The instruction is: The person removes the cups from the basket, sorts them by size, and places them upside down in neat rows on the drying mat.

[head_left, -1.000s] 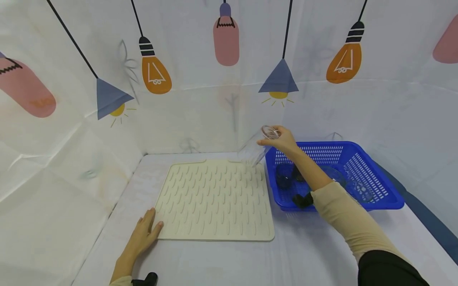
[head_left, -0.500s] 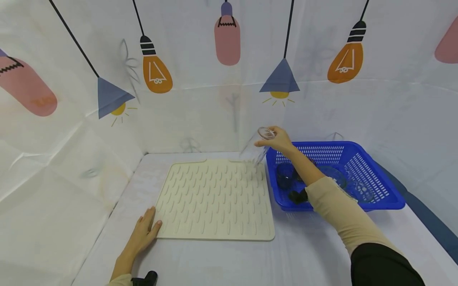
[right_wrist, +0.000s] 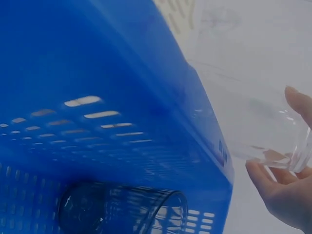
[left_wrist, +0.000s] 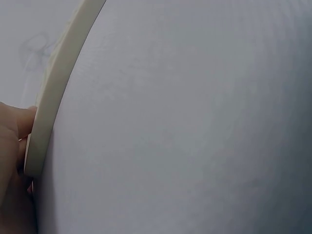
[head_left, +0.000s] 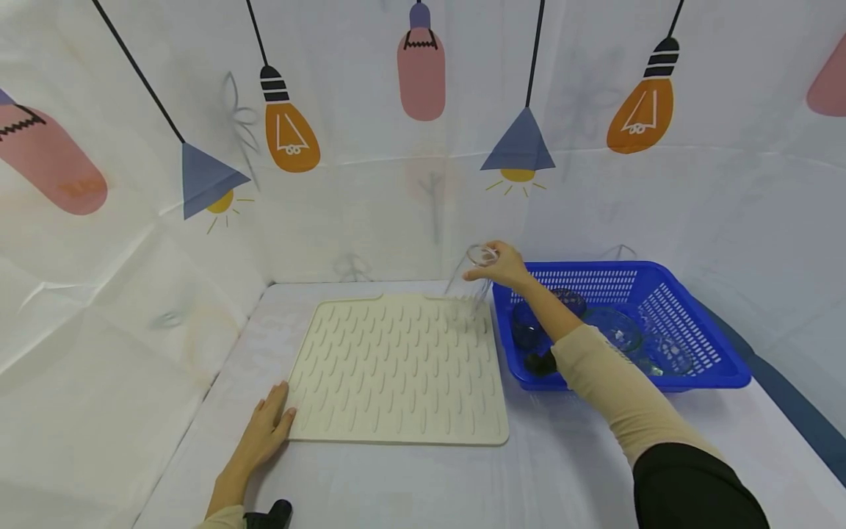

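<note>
- head view: the white table (head_left: 396, 485) carries everything, and a short, low path over it suits the step in hand, which seems to be setting a glass down.
- the blue basket (head_left: 717, 371) sits just right of the mat; its left rim is near the glass, so clearing it fully before lowering would be wise.
- the ridged cream mat (head_left: 390, 367) could make a rim rock, so a straight, slow set-down inside its edge seems best.
- the clear glass (head_left: 471, 290) is tilted, apparently mouth down, at the mat's far right corner; whether its lower end touches i cannot tell. levelling it before release should help.
- the left hand (head_left: 263, 427) lies at the mat's near left corner, fingers straight, thumb apart, gripping nothing; light pressure there should stop sliding.
- the right hand (head_left: 502, 264) has its fingers curled about what looks like the glass's base, parted only by its width.
- the right wrist view shows a second glass (right_wrist: 126, 207) lying on its side in the basket, and fingertips (right_wrist: 258, 180) at the held glass's end; the head view gives neither clearly.
- the left wrist view alone shows the mat's thick edge side-on, a fingertip beside it, and no glass.
</note>
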Motion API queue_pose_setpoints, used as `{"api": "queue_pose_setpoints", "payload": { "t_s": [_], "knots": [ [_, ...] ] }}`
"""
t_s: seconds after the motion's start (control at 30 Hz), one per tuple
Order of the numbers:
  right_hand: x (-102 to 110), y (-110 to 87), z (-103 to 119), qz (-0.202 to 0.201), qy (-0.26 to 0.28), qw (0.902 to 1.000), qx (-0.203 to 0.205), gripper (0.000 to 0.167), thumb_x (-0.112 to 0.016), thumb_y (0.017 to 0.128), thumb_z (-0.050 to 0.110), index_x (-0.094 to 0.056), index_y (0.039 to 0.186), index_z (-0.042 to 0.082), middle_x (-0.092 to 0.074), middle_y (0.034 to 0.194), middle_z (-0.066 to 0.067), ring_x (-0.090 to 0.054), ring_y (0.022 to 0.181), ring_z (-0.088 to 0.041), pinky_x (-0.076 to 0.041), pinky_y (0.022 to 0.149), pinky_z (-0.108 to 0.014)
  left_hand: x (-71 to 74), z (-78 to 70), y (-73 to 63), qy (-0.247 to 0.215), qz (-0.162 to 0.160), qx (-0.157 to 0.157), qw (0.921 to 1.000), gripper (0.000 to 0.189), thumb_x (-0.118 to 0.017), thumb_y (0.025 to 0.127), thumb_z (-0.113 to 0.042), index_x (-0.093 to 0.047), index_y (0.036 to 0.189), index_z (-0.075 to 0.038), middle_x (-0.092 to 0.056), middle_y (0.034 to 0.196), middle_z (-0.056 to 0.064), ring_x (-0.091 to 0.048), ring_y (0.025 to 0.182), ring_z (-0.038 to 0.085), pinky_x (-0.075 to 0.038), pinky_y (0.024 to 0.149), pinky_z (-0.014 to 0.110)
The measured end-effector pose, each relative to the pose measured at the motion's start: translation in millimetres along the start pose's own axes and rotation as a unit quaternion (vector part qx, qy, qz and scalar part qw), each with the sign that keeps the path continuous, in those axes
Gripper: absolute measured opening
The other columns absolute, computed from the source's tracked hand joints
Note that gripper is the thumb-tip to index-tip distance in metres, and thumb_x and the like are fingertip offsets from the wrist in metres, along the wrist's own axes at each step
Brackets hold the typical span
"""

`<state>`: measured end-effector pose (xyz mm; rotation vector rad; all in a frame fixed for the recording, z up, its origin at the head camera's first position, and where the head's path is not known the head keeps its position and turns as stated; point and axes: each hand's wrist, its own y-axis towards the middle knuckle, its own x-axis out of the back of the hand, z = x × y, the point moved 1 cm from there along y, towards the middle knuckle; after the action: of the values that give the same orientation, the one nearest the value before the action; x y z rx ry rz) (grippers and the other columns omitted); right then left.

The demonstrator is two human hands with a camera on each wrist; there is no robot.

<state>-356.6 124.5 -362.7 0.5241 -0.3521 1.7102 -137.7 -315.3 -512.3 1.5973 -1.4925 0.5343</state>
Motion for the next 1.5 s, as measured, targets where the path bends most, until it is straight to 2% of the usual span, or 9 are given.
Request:
{"api": "queue_pose_setpoints", "payload": {
  "t_s": [0.27,0.53,0.63,0.97,1.17,1.37,1.5],
  "knots": [
    [-8,0.7,-3,0.016,-0.021,0.9997,-0.003,0.090,-0.082,0.071,0.023,-0.032,0.141,-0.004,-0.044,0.137,-0.026,-0.047,0.122,-0.039,-0.046,0.097,-0.048,1.0,-1.3,-0.4,-0.012,0.005,0.011,0.9999,0.049,-0.051,0.092,-0.003,-0.034,0.132,0.021,-0.035,0.135,0.040,-0.029,0.126,0.057,-0.019,0.103,0.066],
    [-11,2.9,-5,0.027,-0.036,0.9989,-0.005,0.091,-0.083,0.070,0.022,-0.032,0.141,-0.004,-0.045,0.136,-0.027,-0.050,0.119,-0.039,-0.046,0.096,-0.049,0.7,-0.1,0.6,-0.006,-0.007,-0.004,1.0000,0.049,-0.053,0.091,-0.001,-0.036,0.131,0.021,-0.037,0.133,0.041,-0.032,0.123,0.058,-0.022,0.101,0.066],
    [-12,4.8,-5,0.033,-0.058,0.9978,0.002,0.091,-0.083,0.069,0.025,-0.034,0.140,-0.004,-0.047,0.135,-0.026,-0.049,0.120,-0.040,-0.046,0.097,-0.050,0.6,1.1,0.7,-0.007,-0.008,-0.004,0.9999,0.049,-0.053,0.091,-0.001,-0.036,0.131,0.021,-0.037,0.134,0.040,-0.032,0.123,0.058,-0.021,0.101,0.066],
    [-17,6.1,-4,0.092,-0.133,0.9859,0.043,0.085,-0.083,0.069,0.027,-0.040,0.135,-0.006,-0.048,0.131,-0.027,-0.044,0.123,-0.041,-0.041,0.101,-0.052,1.1,0.5,1.0,-0.007,-0.003,0.001,1.0000,0.050,-0.054,0.091,-0.003,-0.036,0.132,0.021,-0.037,0.135,0.040,-0.032,0.124,0.057,-0.021,0.102,0.065],
    [-18,5.6,1,0.107,-0.135,0.9839,0.048,0.085,-0.082,0.071,0.025,-0.037,0.136,-0.007,-0.047,0.132,-0.027,-0.044,0.124,-0.041,-0.040,0.102,-0.051,2.0,-2.0,0.7,-0.011,0.001,0.006,0.9999,0.049,-0.053,0.092,-0.002,-0.036,0.131,0.021,-0.036,0.135,0.040,-0.031,0.125,0.057,-0.021,0.102,0.066],
    [-23,6.0,4,0.144,-0.174,0.9721,0.064,0.082,-0.075,0.079,0.030,-0.032,0.140,-0.005,-0.044,0.136,-0.028,-0.044,0.124,-0.041,-0.040,0.102,-0.052,2.0,-2.0,0.7,-0.010,0.000,0.007,0.9999,0.049,-0.053,0.091,-0.003,-0.036,0.131,0.021,-0.037,0.135,0.039,-0.031,0.124,0.057,-0.021,0.102,0.066],
    [-23,4.8,7,0.154,-0.182,0.9686,0.070,0.082,-0.071,0.082,0.031,-0.029,0.142,-0.006,-0.041,0.139,-0.029,-0.044,0.125,-0.041,-0.041,0.101,-0.052,1.8,-1.5,0.7,-0.009,-0.003,0.003,0.9999,0.049,-0.054,0.091,-0.002,-0.037,0.131,0.021,-0.038,0.134,0.039,-0.032,0.124,0.058,-0.022,0.101,0.065]
  ]
}}
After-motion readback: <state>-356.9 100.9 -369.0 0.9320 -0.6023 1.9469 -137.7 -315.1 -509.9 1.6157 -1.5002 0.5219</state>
